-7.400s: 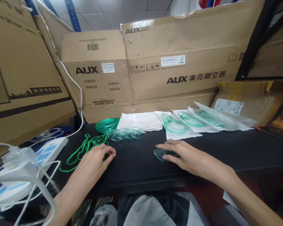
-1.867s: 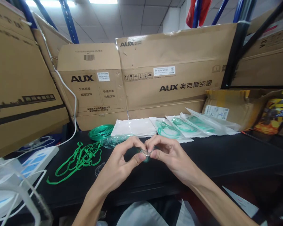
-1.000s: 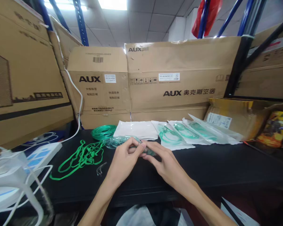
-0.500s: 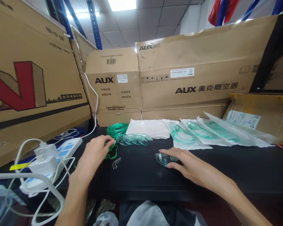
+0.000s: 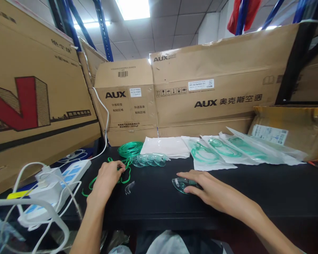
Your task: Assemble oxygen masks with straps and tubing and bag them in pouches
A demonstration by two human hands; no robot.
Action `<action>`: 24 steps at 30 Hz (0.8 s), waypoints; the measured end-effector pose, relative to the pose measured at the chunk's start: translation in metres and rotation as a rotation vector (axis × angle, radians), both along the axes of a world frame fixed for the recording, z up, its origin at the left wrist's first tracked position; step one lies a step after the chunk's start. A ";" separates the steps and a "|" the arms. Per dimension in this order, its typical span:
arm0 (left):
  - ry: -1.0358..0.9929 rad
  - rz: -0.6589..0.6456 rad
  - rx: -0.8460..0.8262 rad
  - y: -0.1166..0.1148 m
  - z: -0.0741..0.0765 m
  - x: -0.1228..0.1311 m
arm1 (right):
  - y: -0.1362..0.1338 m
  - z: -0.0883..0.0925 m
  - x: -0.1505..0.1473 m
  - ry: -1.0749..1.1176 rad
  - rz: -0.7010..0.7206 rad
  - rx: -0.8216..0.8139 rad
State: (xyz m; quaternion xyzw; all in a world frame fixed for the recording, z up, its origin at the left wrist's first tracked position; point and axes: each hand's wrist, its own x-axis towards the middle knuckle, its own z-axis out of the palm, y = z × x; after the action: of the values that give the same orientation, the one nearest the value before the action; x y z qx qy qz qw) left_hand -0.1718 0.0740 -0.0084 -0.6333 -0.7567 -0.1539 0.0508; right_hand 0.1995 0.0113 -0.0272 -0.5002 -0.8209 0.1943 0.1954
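On the black table, my right hand [image 5: 201, 184] has its thumb and fingers around a clear green-tinted oxygen mask [image 5: 179, 185], part of it hidden under the palm. My left hand [image 5: 109, 176] is among thin green elastic straps [image 5: 127, 175], thumb and fingertips pinched together on them. More strap trails out on the hand's left side. Past the left fingertips lies a row of several overlapping clear masks [image 5: 149, 159]. A coil of green tubing [image 5: 130, 149] sits behind them. Between my hands are small clear curved strips [image 5: 129, 187].
White pouches [image 5: 165, 146] are stacked at the back. Several pouches with green tubing [image 5: 204, 153] lie to their right, near a taped carton [image 5: 288, 128]. At the left, a white power strip [image 5: 75, 169] carries plugs and loose cables. Large cardboard panels [image 5: 175, 116] stand behind.
My left hand has shifted slightly down, and more green strap shows at its left. The right hand's mask now lies a little flatter. The view has tilted slightly.
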 end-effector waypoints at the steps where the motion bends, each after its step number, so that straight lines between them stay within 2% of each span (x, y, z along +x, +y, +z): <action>1: -0.003 0.011 0.008 0.000 0.001 0.000 | -0.001 0.000 -0.001 -0.007 0.001 0.007; 7: -0.025 0.050 0.030 -0.001 0.007 -0.004 | -0.002 -0.001 -0.002 -0.023 0.030 0.090; 15: -0.001 0.018 0.060 0.000 0.002 -0.005 | -0.003 0.003 -0.004 -0.043 0.011 0.048; 24: -0.023 0.031 0.098 0.000 0.003 -0.010 | -0.002 -0.002 -0.003 -0.017 0.056 0.132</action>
State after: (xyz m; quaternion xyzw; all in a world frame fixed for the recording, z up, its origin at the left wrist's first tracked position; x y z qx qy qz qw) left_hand -0.1818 0.0741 -0.0058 -0.6167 -0.7583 -0.1972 0.0757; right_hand 0.1960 0.0090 -0.0293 -0.4646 -0.8473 0.1409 0.2155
